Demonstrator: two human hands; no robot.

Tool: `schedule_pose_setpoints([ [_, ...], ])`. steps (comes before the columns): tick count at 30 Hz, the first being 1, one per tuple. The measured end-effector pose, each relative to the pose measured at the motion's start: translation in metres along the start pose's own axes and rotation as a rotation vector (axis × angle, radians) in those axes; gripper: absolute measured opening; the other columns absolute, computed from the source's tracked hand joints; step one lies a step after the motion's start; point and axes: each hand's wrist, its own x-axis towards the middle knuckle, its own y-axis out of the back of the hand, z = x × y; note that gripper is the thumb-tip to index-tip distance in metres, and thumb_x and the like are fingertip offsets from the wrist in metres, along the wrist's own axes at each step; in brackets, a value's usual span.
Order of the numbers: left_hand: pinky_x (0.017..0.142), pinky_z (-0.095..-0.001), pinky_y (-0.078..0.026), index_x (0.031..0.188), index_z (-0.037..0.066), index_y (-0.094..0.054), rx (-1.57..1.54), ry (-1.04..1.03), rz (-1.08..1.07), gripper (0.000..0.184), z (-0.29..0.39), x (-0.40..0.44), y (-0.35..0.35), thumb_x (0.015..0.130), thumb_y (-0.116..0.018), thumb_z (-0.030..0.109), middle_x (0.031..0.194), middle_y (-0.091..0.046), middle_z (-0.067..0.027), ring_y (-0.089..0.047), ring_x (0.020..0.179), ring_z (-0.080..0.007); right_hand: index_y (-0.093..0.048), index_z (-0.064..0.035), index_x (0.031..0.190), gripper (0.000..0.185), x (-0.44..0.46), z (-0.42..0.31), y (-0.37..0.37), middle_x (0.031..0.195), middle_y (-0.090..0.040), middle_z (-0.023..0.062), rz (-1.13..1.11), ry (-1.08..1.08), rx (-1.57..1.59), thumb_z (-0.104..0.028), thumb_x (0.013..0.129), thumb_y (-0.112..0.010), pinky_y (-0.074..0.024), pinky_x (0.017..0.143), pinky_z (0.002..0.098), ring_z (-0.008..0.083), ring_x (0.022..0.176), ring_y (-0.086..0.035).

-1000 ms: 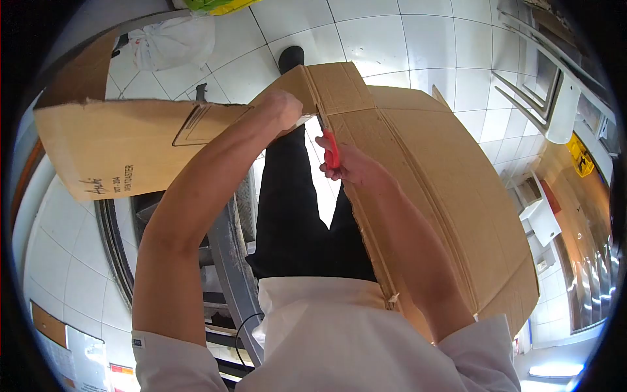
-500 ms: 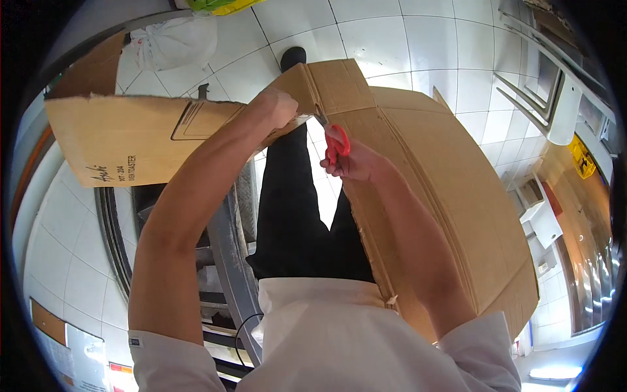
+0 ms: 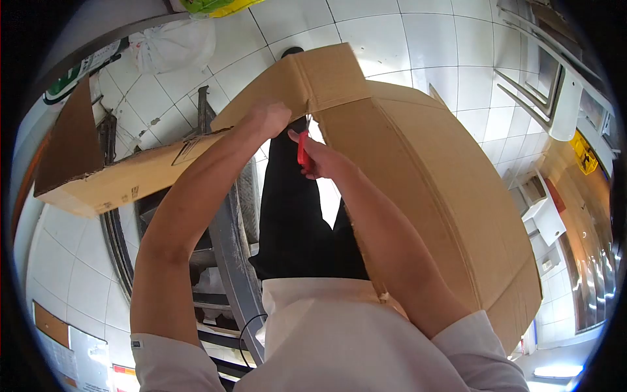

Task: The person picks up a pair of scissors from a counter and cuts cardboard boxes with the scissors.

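A large brown cardboard box [image 3: 431, 176], partly opened out, lies across my lap and to the right. My left hand [image 3: 270, 119] is closed on the cut edge of its upper left part. In my right hand [image 3: 320, 159] is a pair of red-handled scissors [image 3: 303, 149], held just below that edge. Its blades point up at the cardboard near a corner fold, and their tips are hard to make out. A long printed cardboard panel [image 3: 134, 176] extends left beyond my left forearm, tilted so its torn upper edge shows.
Left of my legs stands a dark metal frame [image 3: 230, 261]. A white plastic bag [image 3: 173, 46] lies on the tiled floor [image 3: 372, 36] at the upper left. On the right are a white chair-like item [image 3: 563, 108] and a yellow sign [image 3: 583, 153].
The printed panel on the left has tipped and dropped, hiding most of its lettering. My right hand and the scissors have moved left, with the handles turned edge-on. My left hand stays closed on the cardboard.
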Motion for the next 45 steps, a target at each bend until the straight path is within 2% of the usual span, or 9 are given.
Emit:
schedule_pose_setpoints([
  [2, 0.077, -0.0411, -0.056, 0.087, 0.003, -0.075, 0.014, -0.011, 0.028, 0.016, -0.007, 0.007, 0.0, 0.074, -0.067, 0.008, 0.094, -0.072, -0.0165, -0.07, 0.092, -0.031, -0.051, -0.007, 0.094, 0.08, 0.006, 0.01, 0.0, 0.086, -0.049, 0.0069, 0.079, 0.161, -0.031, -0.081, 0.067, -0.067, -0.0534, 0.074, 0.0371, 0.0205, 0.079, -0.057],
  [7, 0.076, -0.0413, -0.056, 0.085, 0.005, -0.075, 0.089, -0.013, -0.003, 0.015, -0.017, 0.019, 0.002, 0.076, -0.064, 0.008, 0.093, -0.072, -0.0167, -0.07, 0.091, -0.0302, -0.052, 0.003, 0.099, 0.094, -0.033, 0.022, -0.004, 0.084, -0.043, 0.0059, 0.028, 0.199, -0.008, -0.085, 0.068, -0.061, -0.0554, 0.076, 0.0405, 0.0205, 0.076, -0.056],
  [9, 0.077, -0.0381, -0.056, 0.094, 0.01, -0.076, 0.151, -0.034, 0.059, 0.021, -0.025, 0.02, -0.002, 0.085, -0.057, 0.015, 0.103, -0.073, -0.0081, -0.07, 0.097, -0.0247, -0.05, 0.0009, 0.098, 0.093, -0.044, 0.028, -0.005, 0.083, -0.042, 0.0056, 0.082, 0.239, 0.051, -0.086, 0.068, -0.059, -0.0573, 0.076, 0.0408, 0.02, 0.077, -0.056],
  [19, 0.074, -0.0375, -0.056, 0.093, 0.009, -0.075, 0.131, -0.017, 0.007, 0.019, -0.022, -0.013, 0.037, 0.082, -0.06, 0.011, 0.099, -0.074, -0.0095, -0.071, 0.094, -0.0255, -0.042, -0.01, 0.087, 0.079, -0.104, 0.038, -0.008, 0.085, -0.046, 0.0065, 0.061, 0.254, -0.016, -0.088, 0.074, -0.046, -0.0567, 0.078, 0.0418, 0.02, 0.081, -0.057],
  [24, 0.075, -0.0422, -0.056, 0.079, 0.003, -0.074, -0.012, -0.082, 0.175, 0.011, 0.001, -0.035, 0.035, 0.073, -0.065, 0.006, 0.088, -0.072, -0.0174, -0.07, 0.088, -0.032, -0.051, 0.0018, 0.111, 0.092, -0.131, 0.051, -0.004, 0.1, -0.05, 0.0141, 0.245, 0.306, -0.248, -0.084, 0.079, -0.047, -0.0467, 0.091, 0.0439, 0.0257, 0.102, -0.054],
  [29, 0.074, -0.0414, -0.056, 0.082, 0.004, -0.075, 0.012, -0.135, 0.174, 0.014, 0.036, -0.058, 0.065, 0.072, -0.065, 0.008, 0.089, -0.073, -0.0157, -0.07, 0.088, -0.0313, -0.055, -0.0047, 0.102, 0.074, -0.095, 0.106, 0.017, 0.095, -0.051, 0.0082, 0.356, 0.444, -0.152, -0.076, 0.085, -0.049, -0.0439, 0.084, 0.0357, 0.0196, 0.089, -0.052],
  [32, 0.08, -0.0382, -0.055, 0.099, 0.009, -0.076, 0.046, -0.039, 0.091, 0.026, 0.039, -0.057, 0.08, 0.083, -0.06, 0.022, 0.104, -0.073, -0.0093, -0.07, 0.098, -0.0256, -0.055, -0.0074, 0.091, 0.066, -0.12, 0.101, 0.022, 0.083, -0.053, 0.0042, 0.111, 0.542, 0.012, -0.073, 0.09, -0.044, -0.0459, 0.073, 0.032, 0.0171, 0.077, -0.054],
  [39, 0.077, -0.0371, -0.056, 0.092, 0.01, -0.076, 0.18, -0.077, 0.083, 0.018, 0.038, -0.06, 0.078, 0.08, -0.064, 0.014, 0.098, -0.074, -0.008, -0.071, 0.094, -0.0246, -0.055, -0.0069, 0.087, 0.069, -0.106, 0.089, 0.048, 0.085, -0.056, 0.0053, 0.168, 0.616, -0.182, -0.075, 0.088, -0.045, -0.0499, 0.074, 0.0355, 0.0169, 0.082, -0.059],
  [45, 0.076, -0.0382, -0.056, 0.089, 0.009, -0.076, 0.153, -0.073, 0.093, 0.016, 0.042, -0.061, 0.073, 0.079, -0.065, 0.012, 0.096, -0.074, -0.0089, -0.071, 0.091, -0.026, -0.058, -0.0063, 0.087, 0.063, -0.089, 0.09, 0.043, 0.08, -0.058, 0.0046, 0.002, 0.711, 0.148, -0.068, 0.089, -0.051, -0.0515, 0.076, 0.0352, 0.0169, 0.08, -0.061],
])
